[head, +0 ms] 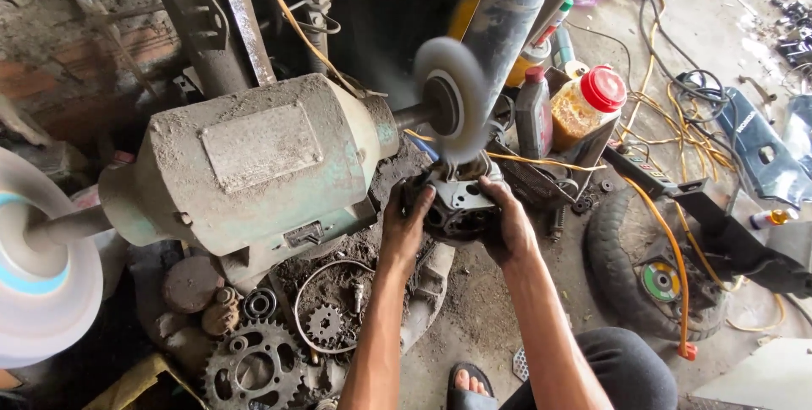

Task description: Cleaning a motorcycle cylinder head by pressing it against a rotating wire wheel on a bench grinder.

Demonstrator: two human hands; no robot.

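Both my hands grip a small grey metal engine part (461, 199) and hold it up under the spinning wire wheel (451, 99) of a dusty green bench grinder (254, 165). My left hand (406, 226) clasps the part's left side. My right hand (507, 224) wraps its right side. The part's top touches the wheel's lower edge. A pale disc (38, 266) spins on the grinder's other shaft end at the far left.
Sprockets (254, 368), bearings and a chain ring lie on the dirty floor below the grinder. A red-capped jar (588, 104) and bottles stand behind the wheel. An old tyre (643, 275), yellow cables and a black metal bar sit to the right. My sandalled foot (469, 385) is at the bottom.
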